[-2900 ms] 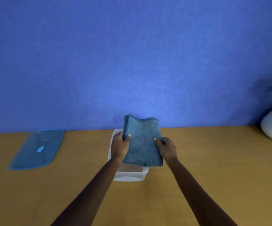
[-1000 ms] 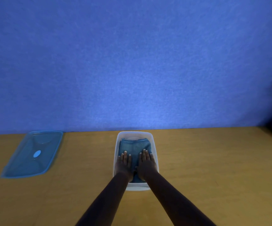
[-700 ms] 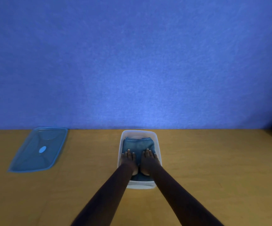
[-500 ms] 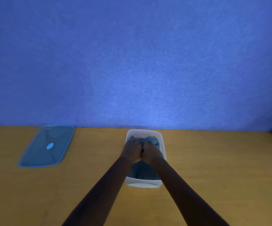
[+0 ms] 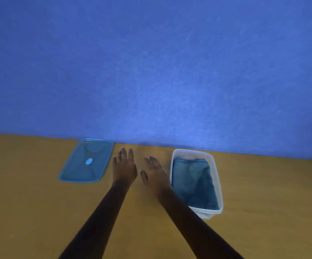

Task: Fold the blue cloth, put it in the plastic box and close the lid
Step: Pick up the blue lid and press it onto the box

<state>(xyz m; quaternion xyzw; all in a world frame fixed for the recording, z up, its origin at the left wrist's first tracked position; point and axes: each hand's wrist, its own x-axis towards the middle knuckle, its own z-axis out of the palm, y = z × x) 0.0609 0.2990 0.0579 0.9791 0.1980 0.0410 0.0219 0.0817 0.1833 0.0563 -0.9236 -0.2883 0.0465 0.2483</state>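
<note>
Blue cloth (image 5: 194,184) now sits folded in the plastic box (image 5: 217,186), w/ your hands off it since a sec ago. Lid (image 5: 87,161) lies left, apart. Left hand (image 5: 124,169) & right hand (image 5: 154,173) hover between, fingers spread, empty; lid's next.

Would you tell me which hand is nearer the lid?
The left hand; it hovers just beside the lid, while the right hand is by the box.
</note>
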